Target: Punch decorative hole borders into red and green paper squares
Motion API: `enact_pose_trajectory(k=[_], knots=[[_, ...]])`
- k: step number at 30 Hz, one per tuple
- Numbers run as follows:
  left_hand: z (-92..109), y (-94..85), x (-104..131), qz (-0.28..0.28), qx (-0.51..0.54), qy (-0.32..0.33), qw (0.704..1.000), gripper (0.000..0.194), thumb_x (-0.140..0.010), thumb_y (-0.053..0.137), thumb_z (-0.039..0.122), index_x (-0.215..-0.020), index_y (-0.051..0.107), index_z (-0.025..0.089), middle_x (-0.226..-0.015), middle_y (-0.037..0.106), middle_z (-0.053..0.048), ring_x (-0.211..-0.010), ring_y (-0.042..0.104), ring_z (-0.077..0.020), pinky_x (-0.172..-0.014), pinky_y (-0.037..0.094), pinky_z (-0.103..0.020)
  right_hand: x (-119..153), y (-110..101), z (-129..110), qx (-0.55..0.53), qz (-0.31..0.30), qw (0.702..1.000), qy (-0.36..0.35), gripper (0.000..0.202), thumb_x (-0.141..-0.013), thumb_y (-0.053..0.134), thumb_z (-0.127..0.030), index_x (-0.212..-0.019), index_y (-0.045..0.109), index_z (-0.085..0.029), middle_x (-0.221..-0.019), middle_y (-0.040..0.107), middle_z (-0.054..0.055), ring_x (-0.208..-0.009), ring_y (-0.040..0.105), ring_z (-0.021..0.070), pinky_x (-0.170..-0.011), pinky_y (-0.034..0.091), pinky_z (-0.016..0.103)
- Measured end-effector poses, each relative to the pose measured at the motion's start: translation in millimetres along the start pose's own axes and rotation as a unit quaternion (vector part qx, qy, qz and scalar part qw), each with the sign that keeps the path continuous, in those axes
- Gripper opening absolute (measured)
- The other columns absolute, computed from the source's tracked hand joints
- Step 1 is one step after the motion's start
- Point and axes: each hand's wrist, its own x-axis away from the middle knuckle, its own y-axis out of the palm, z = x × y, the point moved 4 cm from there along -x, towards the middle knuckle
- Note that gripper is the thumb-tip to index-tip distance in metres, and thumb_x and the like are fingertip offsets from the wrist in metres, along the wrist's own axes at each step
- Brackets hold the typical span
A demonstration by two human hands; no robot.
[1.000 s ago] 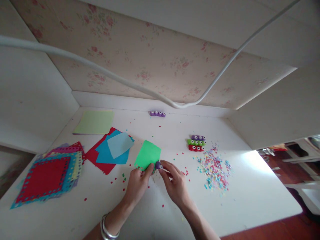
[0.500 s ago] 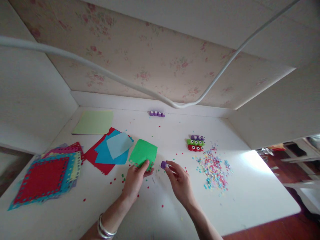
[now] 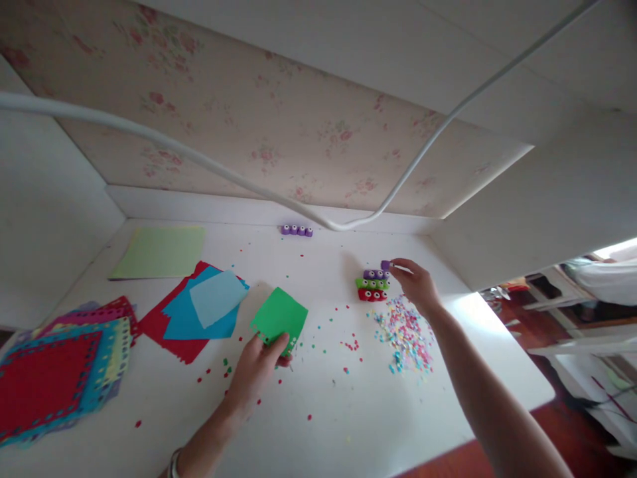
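Left hand (image 3: 256, 365): thumb on top, fingers beneath, pinching the near edge of a green paper sheet (image 3: 279, 315), which extends forward of the hand, with small holes along its near edge. Right hand (image 3: 417, 284): fingertips closed on a purple craft punch (image 3: 386, 265), held at the right end of a row of purple punches (image 3: 376, 274); contact with the row cannot be told. Just nearer than that row, left of the right hand: rows of green punches (image 3: 372, 283) and red punches (image 3: 372, 295). Confetti pile (image 3: 405, 335) lies just nearer than the right hand. Forward and left of the left hand, a pale blue sheet (image 3: 217, 299) overlaps a blue sheet (image 3: 174, 322); farther left, a stack of hole-edged sheets (image 3: 44, 382).
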Motion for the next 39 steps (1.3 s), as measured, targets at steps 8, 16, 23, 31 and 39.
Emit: enact_pose_trajectory(k=[8, 16, 23, 31, 39], knots=[[5.2, 3.0, 0.7, -0.021, -0.037, 0.022, 0.999, 0.032, -0.081, 0.066, 0.043, -0.097, 0.060, 0.015, -0.078, 0.071, -0.004, -0.066, 0.067, -0.0177, -0.063, 0.056, -0.030, -39.5, 51.5, -18.8, 0.246, -0.246, 0.913, -0.215, 0.024, -0.090, 0.053, -0.020, -0.105, 0.072, -0.025, -0.105, 0.074, 0.005, -0.094, 0.069, 0.0218, -0.082, 0.051, 0.031], [-1.3, -1.3, -7.0, -0.019, -0.024, 0.004, 1.000, 0.033, -0.079, 0.066, 0.044, -0.094, 0.060, 0.015, -0.075, 0.070, -0.004, -0.065, 0.067, -0.0190, -0.063, 0.057, -0.032, -50.7, 67.7, -15.6, 0.294, -0.331, 0.864, -0.240, 0.028, -0.082, 0.060, -0.006, -0.095, 0.075, -0.026, -0.098, 0.076, 0.003, -0.090, 0.070, 0.0208, -0.082, 0.051, 0.029], [-0.4, -2.3, -6.3, 0.010, -0.038, 0.008, 0.999, 0.027, -0.079, 0.064, 0.042, -0.089, 0.059, 0.018, -0.068, 0.069, -0.002, -0.062, 0.067, -0.0191, -0.061, 0.054, -0.030, -55.2, 82.0, -43.2, 0.285, -0.280, 0.875, -0.273, 0.042, -0.085, 0.050, -0.006, -0.119, 0.068, -0.023, -0.125, 0.067, 0.006, -0.113, 0.063, 0.0238, -0.100, 0.047, 0.038], [11.7, 0.2, -0.3, 0.025, -0.079, 0.007, 0.997, 0.027, -0.078, 0.061, 0.044, -0.081, 0.066, 0.018, -0.069, 0.071, -0.003, -0.061, 0.067, -0.0195, -0.061, 0.051, -0.028, -78.3, 190.0, -100.4, 0.250, -0.237, 0.889, -0.300, 0.056, -0.090, 0.042, -0.005, -0.146, 0.041, -0.011, -0.153, 0.039, 0.012, -0.141, 0.036, 0.0226, -0.115, 0.032, 0.037], [13.5, -15.0, -5.0, 0.074, -0.074, 0.006, 0.994, 0.028, -0.075, 0.063, 0.045, -0.068, 0.065, 0.018, -0.049, 0.058, 0.003, -0.046, 0.053, -0.0135, -0.048, 0.037, -0.024, -90.6, 202.4, -100.5, 0.249, -0.243, 0.901, -0.261, 0.034, -0.091, 0.051, -0.007, -0.121, 0.065, -0.011, -0.128, 0.061, 0.017, -0.119, 0.057, 0.0278, -0.106, 0.039, 0.037]])
